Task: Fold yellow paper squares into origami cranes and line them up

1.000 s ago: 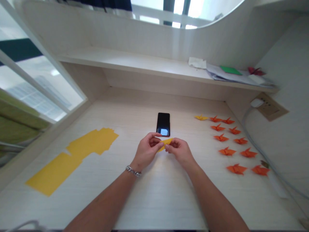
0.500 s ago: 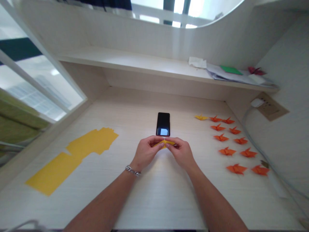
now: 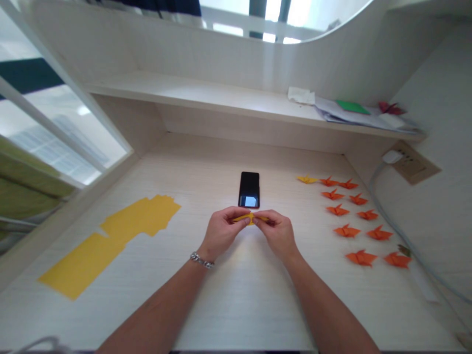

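Between my two hands is a small folded piece of yellow paper [image 3: 251, 219], mostly covered by my fingers. My left hand [image 3: 223, 231], with a chain bracelet [image 3: 202, 260] at the wrist, pinches its left side between thumb and fingers. On the other side my right hand [image 3: 277, 231] grips it the same way, the two thumbs close together. A black phone [image 3: 250, 189] lies flat just beyond my fingertips. How the paper is folded inside my grip cannot be made out.
Yellow paper sheets [image 3: 140, 216] lie spread on the desk at left. Several orange paper cranes [image 3: 347, 230] and one yellow paper crane [image 3: 307, 179] stand at right. A cable [image 3: 394, 221] runs along the right wall from a socket [image 3: 415, 162]. A shelf [image 3: 221, 101] crosses the back.
My thumbs have shifted slightly on the yellow paper, and it looks flatter with a little more of its ends showing. The cranes, sheets and phone stay in place.
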The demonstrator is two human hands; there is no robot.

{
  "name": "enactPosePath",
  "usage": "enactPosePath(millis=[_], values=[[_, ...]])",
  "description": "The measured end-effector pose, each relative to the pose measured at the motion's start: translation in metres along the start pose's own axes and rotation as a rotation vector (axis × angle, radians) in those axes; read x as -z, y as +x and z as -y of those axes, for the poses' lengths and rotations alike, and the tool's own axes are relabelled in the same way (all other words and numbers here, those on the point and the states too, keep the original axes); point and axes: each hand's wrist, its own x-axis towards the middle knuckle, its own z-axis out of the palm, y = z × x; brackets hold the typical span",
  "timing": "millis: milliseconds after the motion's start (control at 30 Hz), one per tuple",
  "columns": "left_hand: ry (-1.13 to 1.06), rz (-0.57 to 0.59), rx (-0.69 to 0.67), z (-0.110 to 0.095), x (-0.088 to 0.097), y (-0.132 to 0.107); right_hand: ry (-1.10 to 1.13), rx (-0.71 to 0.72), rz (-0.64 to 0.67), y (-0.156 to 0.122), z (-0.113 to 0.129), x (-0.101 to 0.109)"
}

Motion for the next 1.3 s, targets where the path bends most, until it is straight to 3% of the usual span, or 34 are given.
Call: enactPosePath(millis=[600,1067,1300], values=[[0.126,0.15,-0.011,-0.003,0.002,0.0,-0.01,-0.133,0.171,0.004,0.001,0.01],[0.028,0.191,0.098,-0.01,0.004,0.001,0.233,-0.299,0.136,0.003,0.008,0.005],[-0.022,0.188,0.112,-0.012,0.004,0.0,0.272,-0.316,0.144,0.003,0.012,0.006]])
